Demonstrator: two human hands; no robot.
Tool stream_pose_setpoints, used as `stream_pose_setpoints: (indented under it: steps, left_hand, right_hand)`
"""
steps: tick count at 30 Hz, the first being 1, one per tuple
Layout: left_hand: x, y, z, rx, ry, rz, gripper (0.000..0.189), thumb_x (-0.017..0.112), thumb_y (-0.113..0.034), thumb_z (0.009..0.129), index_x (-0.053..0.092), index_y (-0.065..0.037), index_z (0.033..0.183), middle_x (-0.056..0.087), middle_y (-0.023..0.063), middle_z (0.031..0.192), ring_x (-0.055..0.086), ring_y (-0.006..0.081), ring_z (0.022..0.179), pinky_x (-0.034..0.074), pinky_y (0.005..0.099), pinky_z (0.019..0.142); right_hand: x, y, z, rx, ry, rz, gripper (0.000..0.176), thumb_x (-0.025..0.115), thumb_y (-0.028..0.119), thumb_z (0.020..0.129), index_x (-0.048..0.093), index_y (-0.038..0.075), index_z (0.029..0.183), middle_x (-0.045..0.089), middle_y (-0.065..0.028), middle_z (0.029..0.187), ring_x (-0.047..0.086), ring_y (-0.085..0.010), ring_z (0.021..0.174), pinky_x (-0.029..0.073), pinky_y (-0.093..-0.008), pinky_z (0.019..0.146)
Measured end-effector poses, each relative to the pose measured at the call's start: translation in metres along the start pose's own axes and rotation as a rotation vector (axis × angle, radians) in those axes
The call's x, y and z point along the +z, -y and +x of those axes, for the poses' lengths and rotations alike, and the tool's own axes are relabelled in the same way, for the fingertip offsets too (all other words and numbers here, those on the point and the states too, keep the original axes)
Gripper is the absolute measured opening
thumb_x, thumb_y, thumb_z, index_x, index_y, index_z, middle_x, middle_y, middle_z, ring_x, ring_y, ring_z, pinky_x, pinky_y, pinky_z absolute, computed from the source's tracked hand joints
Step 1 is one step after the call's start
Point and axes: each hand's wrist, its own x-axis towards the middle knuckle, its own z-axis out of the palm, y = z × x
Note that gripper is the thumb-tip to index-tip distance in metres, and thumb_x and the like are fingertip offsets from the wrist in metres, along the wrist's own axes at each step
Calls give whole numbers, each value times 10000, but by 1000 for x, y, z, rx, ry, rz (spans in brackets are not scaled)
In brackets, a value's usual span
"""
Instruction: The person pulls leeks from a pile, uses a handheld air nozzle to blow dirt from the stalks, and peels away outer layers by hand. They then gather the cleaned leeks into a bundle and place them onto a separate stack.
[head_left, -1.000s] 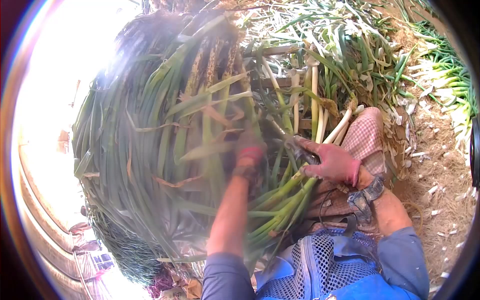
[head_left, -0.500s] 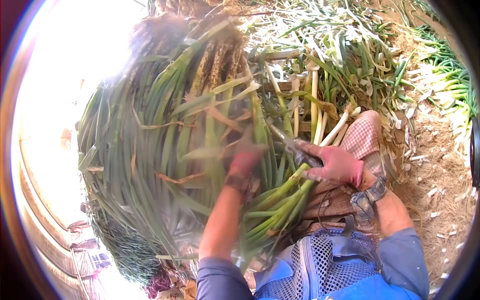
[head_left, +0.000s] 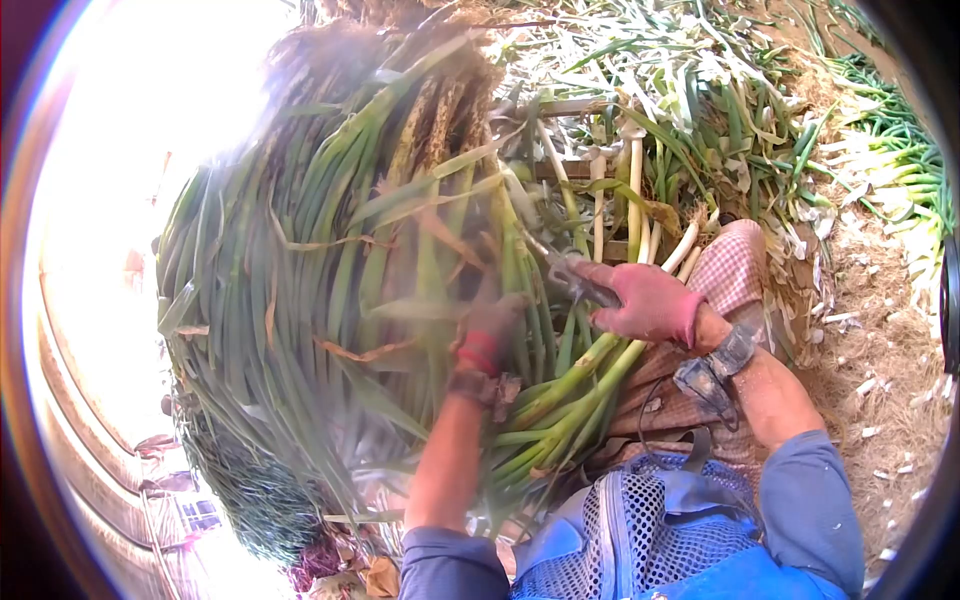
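Note:
My right hand (head_left: 655, 302), in a pink glove, is closed round the dark handle of a knife (head_left: 592, 284). Its narrow blade points up and left toward the edge of a tall bundle of long green onions (head_left: 335, 260). My left hand (head_left: 492, 332), gloved in red and grey, is in among the leaves at the right side of that bundle. Its fingers are hazy and partly lost against the leaves. Several loose green onions (head_left: 570, 400) lie across my lap below the right hand, white root ends (head_left: 682, 245) pointing up and right.
Trimmed leaves (head_left: 640, 60) are heaped at the back. Cleaned green onions (head_left: 905, 160) lie in a row at the far right. Cut roots (head_left: 870, 330) litter the ground on the right. More green onions (head_left: 250, 490) stand at the lower left.
My right hand has moved slightly up and left with the knife, its blade nearer the bundle. My left hand has shifted only a little and shows less motion blur.

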Motion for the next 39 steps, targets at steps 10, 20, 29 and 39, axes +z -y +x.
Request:
stream_pose_setpoints:
  steps: [10, 20, 29, 39]
  left_hand:
    - [7, -28, -14, -56, 12, -325, 565, 569, -63, 917, 534, -7, 1478, 683, 135, 1290, 686, 222, 1089, 561, 348, 1001]
    - [7, -31, -18, -11, 68, -475, 782, 511, -78, 987, 246, -123, 1721, 685, 118, 1276, 694, 204, 1026, 587, 348, 916]
    - [8, -49, -23, -231, 97, -608, 647, 474, -101, 962, 436, -101, 1607, 685, 159, 1296, 721, 290, 1072, 613, 411, 942]
    - [13, -56, -32, -257, 237, -776, 547, 459, -158, 973, 523, -19, 1498, 695, 184, 1278, 721, 330, 1083, 613, 477, 981]
  right_hand:
    - [7, 14, -18, 40, 132, 5, 799, 696, 357, 912, 424, 139, 1631, 732, -274, 1087, 704, -456, 1034, 548, -510, 942]
    - [-3, 15, 37, 139, 24, -120, 762, 674, 376, 940, 435, 161, 1631, 749, -226, 1160, 707, -423, 1108, 542, -496, 989]
    - [-19, -1, 108, 124, -65, -157, 746, 662, 371, 926, 447, 255, 1631, 749, -203, 1218, 706, -400, 1163, 527, -501, 1045]
    - [-15, -22, 119, 66, -251, -251, 670, 637, 417, 949, 509, 232, 1581, 754, -198, 1092, 724, -410, 1023, 570, -506, 901]
